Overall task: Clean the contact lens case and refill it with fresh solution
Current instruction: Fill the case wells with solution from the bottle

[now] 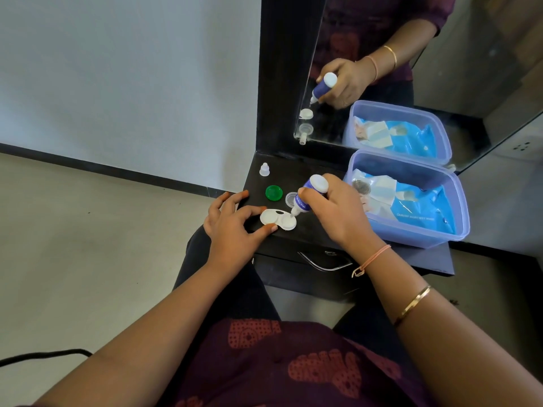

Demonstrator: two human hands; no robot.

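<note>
A white two-well contact lens case (277, 220) lies on the black dresser top (311, 230). My left hand (232, 227) pinches its left well between thumb and forefinger. My right hand (338, 212) grips a small blue-and-white solution bottle (308, 198), tipped nozzle-down over the case's right well. A green lid (273, 192) and a clear lid (291, 198) lie just behind the case. The bottle's white cap (264, 169) stands farther back.
A translucent purple box (417, 230) holding a blue wipes pack sits at the right of the top. A mirror (382, 69) stands behind it. A drawer handle (324, 261) is below the front edge. A black cable (44, 355) lies on the floor at left.
</note>
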